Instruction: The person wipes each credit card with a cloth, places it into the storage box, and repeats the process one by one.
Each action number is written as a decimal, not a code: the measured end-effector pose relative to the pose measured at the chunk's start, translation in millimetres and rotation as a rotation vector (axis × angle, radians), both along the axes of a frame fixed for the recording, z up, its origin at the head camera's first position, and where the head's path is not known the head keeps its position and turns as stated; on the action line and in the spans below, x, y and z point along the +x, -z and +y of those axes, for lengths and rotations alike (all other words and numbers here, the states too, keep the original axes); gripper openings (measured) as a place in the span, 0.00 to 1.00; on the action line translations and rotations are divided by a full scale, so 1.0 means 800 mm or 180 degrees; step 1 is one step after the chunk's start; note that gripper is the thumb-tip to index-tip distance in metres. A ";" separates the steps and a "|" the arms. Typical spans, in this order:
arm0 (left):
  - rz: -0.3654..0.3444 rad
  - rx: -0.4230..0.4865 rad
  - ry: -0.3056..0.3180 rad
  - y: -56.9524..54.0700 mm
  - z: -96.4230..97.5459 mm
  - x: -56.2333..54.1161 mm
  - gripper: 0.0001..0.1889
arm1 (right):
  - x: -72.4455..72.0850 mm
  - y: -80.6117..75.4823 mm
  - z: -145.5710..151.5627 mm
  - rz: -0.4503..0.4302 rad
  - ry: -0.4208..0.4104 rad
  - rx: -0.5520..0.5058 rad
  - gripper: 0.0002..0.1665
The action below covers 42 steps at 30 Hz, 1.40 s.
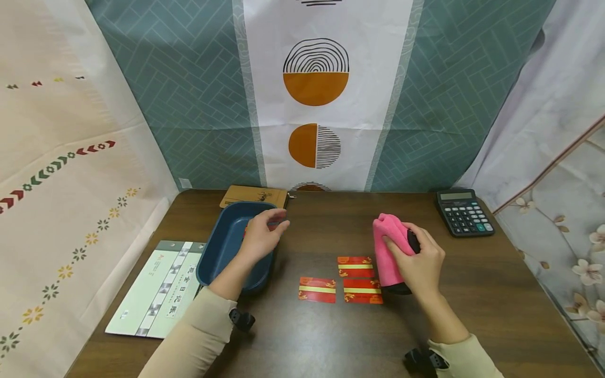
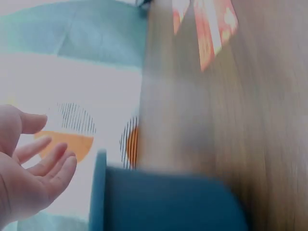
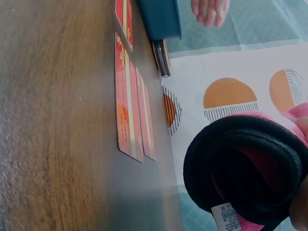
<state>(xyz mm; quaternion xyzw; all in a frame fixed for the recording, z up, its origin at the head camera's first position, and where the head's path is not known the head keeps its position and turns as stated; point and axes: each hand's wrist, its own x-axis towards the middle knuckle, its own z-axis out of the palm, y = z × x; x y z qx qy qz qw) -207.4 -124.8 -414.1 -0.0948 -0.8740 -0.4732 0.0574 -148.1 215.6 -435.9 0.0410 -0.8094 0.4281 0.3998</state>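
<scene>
My right hand (image 1: 425,265) grips a rolled pink cloth (image 1: 386,247), its thumb on the near side and fingers round the far side. Black edging and a white label (image 3: 226,217) show at the roll's end in the right wrist view. Over the dark blue tray (image 1: 215,252) hovers my left hand (image 1: 262,235), fingers loosely bent and holding nothing. A bit of red shows in the tray beside that hand; the rest of it is hidden. Three red cards with gold stripes lie between the hands: one at left (image 1: 317,290), one at back right (image 1: 355,266), one in front (image 1: 362,291).
A pale green account book (image 1: 156,294) lies left of the tray. Behind the tray is a brown notebook (image 1: 252,195). A black calculator (image 1: 465,212) sits at the table's back right. Patterned cloth hangs along the table's back edge (image 1: 331,192) and both sides.
</scene>
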 end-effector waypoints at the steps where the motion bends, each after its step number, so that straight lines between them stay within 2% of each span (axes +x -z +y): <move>1: 0.0024 0.0042 0.0069 -0.001 0.008 0.001 0.18 | 0.000 0.000 0.001 -0.0009 0.0007 -0.0005 0.27; 9: 0.0028 0.0342 0.0569 0.005 0.061 0.014 0.16 | 0.001 0.001 0.007 -0.0133 0.0086 0.0007 0.27; 15: -0.0114 0.0395 0.0844 0.029 0.094 0.023 0.15 | 0.004 0.000 0.006 -0.0202 0.0067 -0.0009 0.27; 18: -0.0329 0.0466 0.0868 0.045 0.110 0.025 0.16 | 0.004 0.000 0.006 -0.0211 0.0042 -0.0020 0.27; 22: -0.0637 0.0641 0.0804 0.067 0.130 0.024 0.16 | 0.005 0.001 0.007 -0.0252 0.0032 -0.0007 0.27; 27: -0.0674 0.0681 0.0777 0.086 0.147 0.023 0.16 | 0.008 0.001 0.008 -0.0328 0.0048 0.0005 0.28; 31: -0.0629 0.0607 0.0894 0.097 0.160 0.022 0.18 | 0.008 0.003 0.010 -0.0344 0.0080 -0.0018 0.27; 34: -0.0595 0.0384 0.0931 0.102 0.167 0.022 0.20 | 0.008 0.003 0.011 -0.0337 0.0111 -0.0013 0.27; 38: -0.0454 0.0035 0.0894 0.103 0.172 0.021 0.21 | 0.007 0.002 0.013 -0.0339 0.0156 -0.0007 0.27; 42: -0.0308 -0.0188 0.0884 0.102 0.174 0.019 0.20 | 0.007 0.000 0.014 -0.0384 0.0188 -0.0033 0.27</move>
